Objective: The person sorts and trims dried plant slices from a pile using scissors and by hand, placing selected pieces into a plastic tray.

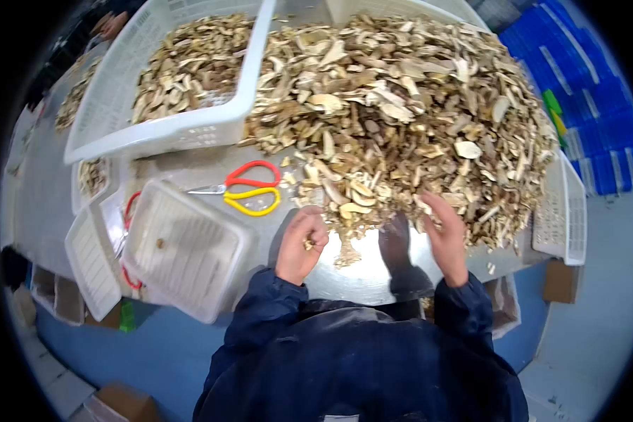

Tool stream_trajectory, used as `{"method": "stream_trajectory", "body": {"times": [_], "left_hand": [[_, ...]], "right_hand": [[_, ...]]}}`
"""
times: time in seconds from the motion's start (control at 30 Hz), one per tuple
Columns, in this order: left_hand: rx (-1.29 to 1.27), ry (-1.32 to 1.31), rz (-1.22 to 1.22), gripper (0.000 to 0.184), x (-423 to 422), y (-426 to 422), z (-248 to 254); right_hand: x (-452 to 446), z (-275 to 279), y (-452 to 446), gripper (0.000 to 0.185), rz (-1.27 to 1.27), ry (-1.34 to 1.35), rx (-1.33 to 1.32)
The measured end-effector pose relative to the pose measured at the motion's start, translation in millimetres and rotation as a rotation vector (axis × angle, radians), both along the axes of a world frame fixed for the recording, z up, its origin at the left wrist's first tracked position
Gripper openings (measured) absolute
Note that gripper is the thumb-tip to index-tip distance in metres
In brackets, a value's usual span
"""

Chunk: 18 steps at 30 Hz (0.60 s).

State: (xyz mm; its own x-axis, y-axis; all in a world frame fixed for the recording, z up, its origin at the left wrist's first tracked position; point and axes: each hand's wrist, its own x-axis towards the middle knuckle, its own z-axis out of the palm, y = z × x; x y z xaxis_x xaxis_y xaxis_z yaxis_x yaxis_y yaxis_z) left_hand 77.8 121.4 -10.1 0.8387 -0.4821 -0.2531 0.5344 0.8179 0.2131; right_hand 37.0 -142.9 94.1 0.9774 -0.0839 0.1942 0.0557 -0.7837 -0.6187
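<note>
A large heap of dried mushroom slices (pixel 401 105), brown and cream, covers the metal table in front of me. At its near edge, my left hand (pixel 304 239) has its fingers curled, with a small yellowish mushroom piece (pixel 308 245) showing between them. My right hand (pixel 446 232) is at the heap's lower right edge, thumb and fingers apart and slightly blurred. Fine crumbs (pixel 347 252) lie on the shiny tabletop between my hands. Left of the heap rest scissors with one red and one yellow handle (pixel 254 204), blades pointing left.
A big white crate (pixel 155 133) holding mushroom slices stands at the back left. Nearer is a translucent tray (pixel 183 246) with one small bit inside, beside a white basket (pixel 95 264) and another red-handled tool (pixel 128 211). A white basket (pixel 566 211) borders the heap's right; blue crates (pixel 577 91) stand beyond.
</note>
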Motion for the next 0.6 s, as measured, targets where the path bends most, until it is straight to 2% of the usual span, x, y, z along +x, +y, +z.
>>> {"method": "stream_trajectory", "body": {"times": [0.07, 0.13, 0.23, 0.27, 0.37, 0.4, 0.5, 0.6], "left_hand": [[0.876, -0.42, 0.097, 0.029, 2, 11, 9], [1.781, -0.773, 0.139, 0.046, 7, 30, 41], [2.255, -0.837, 0.261, 0.05, 27, 44, 38], [2.34, -0.752, 0.185, 0.044, 28, 39, 38], [2.412, -0.705, -0.087, 0.049, 36, 36, 25], [2.466, -0.793, -0.071, 0.029, 36, 34, 28], [2.488, -0.875, -0.086, 0.034, 40, 36, 36], [2.274, -1.162, 0.346, 0.037, 31, 48, 64]], "right_hand": [[-20, -6, -3, 0.022, -0.176, 0.069, 0.236], [-31, -6, 8, 0.02, -0.195, 0.12, 0.431], [-36, -18, 20, 0.019, -0.104, 0.176, 0.567], [-33, -18, 25, 0.019, -0.031, 0.164, 0.528], [-27, -13, 38, 0.019, 0.08, 0.126, 0.465], [-27, -14, 42, 0.019, 0.094, 0.148, 0.536], [-27, -20, 51, 0.02, 0.159, 0.274, 0.815], [-17, -36, 64, 0.025, 0.248, 0.562, 1.26]]}}
